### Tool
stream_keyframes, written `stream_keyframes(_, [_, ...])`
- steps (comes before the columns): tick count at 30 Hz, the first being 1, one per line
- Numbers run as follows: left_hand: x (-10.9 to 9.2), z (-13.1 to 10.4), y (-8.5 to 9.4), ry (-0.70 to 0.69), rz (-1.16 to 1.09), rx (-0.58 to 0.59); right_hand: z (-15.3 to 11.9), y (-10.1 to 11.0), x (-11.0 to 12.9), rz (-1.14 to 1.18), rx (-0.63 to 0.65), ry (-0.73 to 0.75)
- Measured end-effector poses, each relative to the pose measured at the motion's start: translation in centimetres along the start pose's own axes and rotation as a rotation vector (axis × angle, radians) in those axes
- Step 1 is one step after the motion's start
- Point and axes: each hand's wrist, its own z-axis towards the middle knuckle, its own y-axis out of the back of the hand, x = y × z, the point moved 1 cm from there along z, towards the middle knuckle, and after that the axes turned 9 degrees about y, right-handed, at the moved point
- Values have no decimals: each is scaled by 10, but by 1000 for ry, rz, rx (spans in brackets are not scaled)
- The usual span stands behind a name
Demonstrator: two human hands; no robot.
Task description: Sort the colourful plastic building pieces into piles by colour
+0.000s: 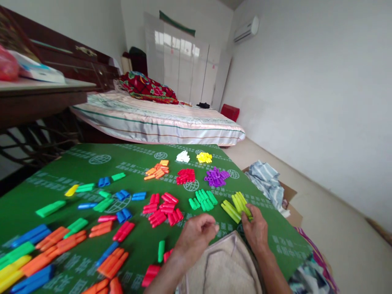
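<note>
My right hand (256, 230) is closed at the near end of the yellow-green marker caps (239, 201), its thumb and fingers around the nearest of them. A second yellow-green bundle (230, 211) lies just left of these. My left hand (197, 232) is curled over the table, thumb and forefinger drawn together; whatever they pinch, if anything, is hidden. Ahead of it lie green caps (203, 200) in a group, with a pinkish-red heap (163, 209) to the left. Purple caps (216, 176) form a pile beyond my right hand.
Red (185, 176), orange (157, 169), white (183, 156) and yellow (204, 157) piles stand farther back on the green tablecloth (92, 153). Mixed orange bundles (113, 262) and blue pieces (32, 235) spread across the left. A beige cloth (228, 265) covers my lap. A bed (159, 120) stands behind.
</note>
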Motion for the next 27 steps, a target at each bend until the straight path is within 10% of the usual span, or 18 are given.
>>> stream_keyframes(4, [15, 21, -23, 219, -260, -48, -20, 14, 32, 281, 59, 22])
stream_keyframes(10, [31, 31, -47, 179, -408, -151, -42, 23, 70, 471, 174, 88])
stream_keyframes(27, [49, 39, -52, 83, -648, -315, -46, 16, 77, 500, 270, 165])
